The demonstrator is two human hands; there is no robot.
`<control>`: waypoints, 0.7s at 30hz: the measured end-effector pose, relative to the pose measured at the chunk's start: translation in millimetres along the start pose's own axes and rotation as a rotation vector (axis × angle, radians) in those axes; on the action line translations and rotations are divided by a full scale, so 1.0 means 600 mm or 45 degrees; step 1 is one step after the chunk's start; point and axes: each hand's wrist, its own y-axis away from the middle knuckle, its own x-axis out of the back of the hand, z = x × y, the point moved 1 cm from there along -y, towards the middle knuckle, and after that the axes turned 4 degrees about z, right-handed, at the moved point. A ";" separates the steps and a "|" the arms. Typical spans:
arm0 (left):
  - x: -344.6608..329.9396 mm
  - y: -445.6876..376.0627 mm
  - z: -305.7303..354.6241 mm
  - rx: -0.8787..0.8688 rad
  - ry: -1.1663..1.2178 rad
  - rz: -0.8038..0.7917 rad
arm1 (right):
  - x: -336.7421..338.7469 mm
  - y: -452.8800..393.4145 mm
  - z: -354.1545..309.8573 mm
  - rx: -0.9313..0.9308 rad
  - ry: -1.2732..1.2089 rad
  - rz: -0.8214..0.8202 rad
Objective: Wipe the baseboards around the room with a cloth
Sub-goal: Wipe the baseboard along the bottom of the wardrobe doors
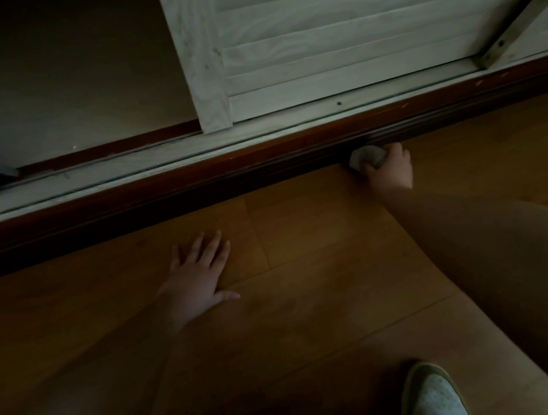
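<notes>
A dark reddish-brown baseboard (194, 186) runs across the view from lower left to upper right, under a wardrobe's sliding track. My right hand (390, 169) is closed around a small bunched white cloth (365, 158) and presses it against the lower face of the baseboard, where it meets the floor. My left hand (198, 275) lies flat on the wooden floor, fingers spread, holding nothing, a short way in front of the baseboard.
Above the baseboard are a pale sliding track (156, 156) and a white louvred wardrobe door (332, 45); left of it the wardrobe stands open and dark. A metal bar (518, 18) slants down at upper right. My shoe (432, 398) rests on the wooden floor (312, 306).
</notes>
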 end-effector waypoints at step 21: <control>0.058 0.015 0.039 0.039 0.052 -0.036 | -0.086 0.152 -0.098 0.400 -0.233 -0.164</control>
